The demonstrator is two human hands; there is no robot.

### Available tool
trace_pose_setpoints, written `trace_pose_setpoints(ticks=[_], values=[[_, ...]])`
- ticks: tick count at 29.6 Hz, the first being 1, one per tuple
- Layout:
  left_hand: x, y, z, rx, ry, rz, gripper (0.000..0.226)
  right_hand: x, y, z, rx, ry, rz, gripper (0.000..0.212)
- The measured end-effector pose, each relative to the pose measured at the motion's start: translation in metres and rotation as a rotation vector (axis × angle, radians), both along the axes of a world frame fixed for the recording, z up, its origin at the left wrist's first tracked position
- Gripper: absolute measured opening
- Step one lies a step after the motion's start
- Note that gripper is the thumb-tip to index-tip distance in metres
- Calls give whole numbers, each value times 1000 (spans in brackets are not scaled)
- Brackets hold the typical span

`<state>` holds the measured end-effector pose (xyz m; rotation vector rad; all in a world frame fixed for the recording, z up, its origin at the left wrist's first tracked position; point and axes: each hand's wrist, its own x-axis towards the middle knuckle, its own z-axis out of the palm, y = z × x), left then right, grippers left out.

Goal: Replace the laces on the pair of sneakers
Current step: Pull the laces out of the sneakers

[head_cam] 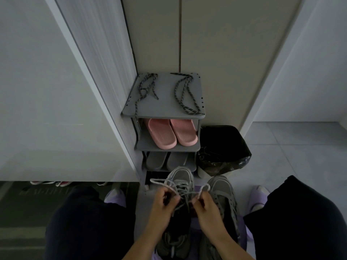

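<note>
Head view: both sneakers sit between the person's knees, toes pointing away. The laced sneaker [181, 174] is toward the left and the second sneaker [222, 186] just beside it on the right.

- Left hand [164, 202] and right hand [205, 202] each pinch a strand of the pale lace [180, 186], fingers curled round it above the eyelets. One loop trails off to the left, another arcs up by the right hand.
- Pale lace looks like flat woven cord: limp, light, no stiffness. Best held near the tip for threading, and pulled in line with the eyelet so it doesn't bunch.
- Sneakers are grey, with a soft mesh-and-suede look and a chunky sole. They're light but floppy, so I'd steady the upper while tugging.
- Two dark laces [145, 89] lie on the top shelf of the shoe rack [165, 107], well apart from the hands. They're round, speckled and rope-like, probably grippier.
- Can't tell whether they're the replacements or the removed set.
- Shelves below hold pink slippers [171, 133] and grey slippers [165, 160]. A black bin bag [223, 147] sits beside the rack.
</note>
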<state>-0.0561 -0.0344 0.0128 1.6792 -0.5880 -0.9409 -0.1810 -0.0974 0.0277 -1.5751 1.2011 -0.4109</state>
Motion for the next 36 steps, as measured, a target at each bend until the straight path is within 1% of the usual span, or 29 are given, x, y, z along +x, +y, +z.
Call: trace_pose_setpoints(ticks=[1,2,3,5,6,7,8,9,10,12,13,16,17,18,21,22,23,24,25,27,28,29,31,32,33,35,36], values=[[-3,0,-2,14,-56,-18,9,-1,-2,0,-20,-9,-23,4],[-3,0,-3,28,-96,-12,10,-1,-6,1,-30,-23,-67,10],[-1,0,0,24,-111,8,12,-2,-13,3,-3,-83,-150,15],[1,0,3,13,-106,36,15,-3,-32,11,138,-312,-383,17],[1,0,4,11,-105,35,15,-5,-41,16,204,-407,-459,15],[-1,1,4,11,-103,32,14,-8,-46,19,245,-441,-469,12],[-3,1,4,14,-96,38,13,-9,-47,21,271,-424,-409,9],[-5,2,3,14,-80,56,12,-10,-44,21,272,-343,-297,8],[-5,2,2,11,-65,77,10,-10,-38,18,225,-199,-133,8],[-4,1,1,13,-29,86,7,-6,-27,16,21,120,194,6],[-4,1,1,18,-8,78,5,-3,-24,14,-62,210,273,7],[-1,2,-1,33,-4,69,5,6,-21,13,-140,250,302,25],[-1,2,0,32,-20,76,6,6,-22,14,-115,229,265,27],[0,2,1,29,-33,88,8,4,-25,16,-59,156,167,25],[0,2,-1,35,-16,107,11,-11,-49,28,130,-150,-305,17],[-2,1,-1,39,9,110,10,-18,-58,30,181,-235,-406,17],[-4,2,-1,40,30,116,10,-23,-65,31,224,-278,-416,18],[-6,2,-1,35,37,131,10,-24,-65,32,254,-261,-331,18],[-7,1,-1,26,30,148,10,-22,-59,33,278,-192,-175,16],[-8,1,0,21,6,157,10,-14,-41,28,227,24,149,12],[-9,1,-1,21,-4,153,10,-9,-35,25,157,106,230,13],[-9,1,-1,19,-9,147,10,-4,-33,20,85,163,266,15],[-9,2,0,10,-25,141,12,5,-31,16,-4,204,284,19],[-8,2,0,7,-40,143,13,7,-31,16,10,161,233,18],[-7,3,1,6,-57,148,14,8,-33,19,80,48,113,16],[-5,3,-1,9,-82,153,15,0,-46,31,276,-294,-241,14],[-6,2,-2,21,-82,153,15,-7,-57,38,305,-424,-370,15]])
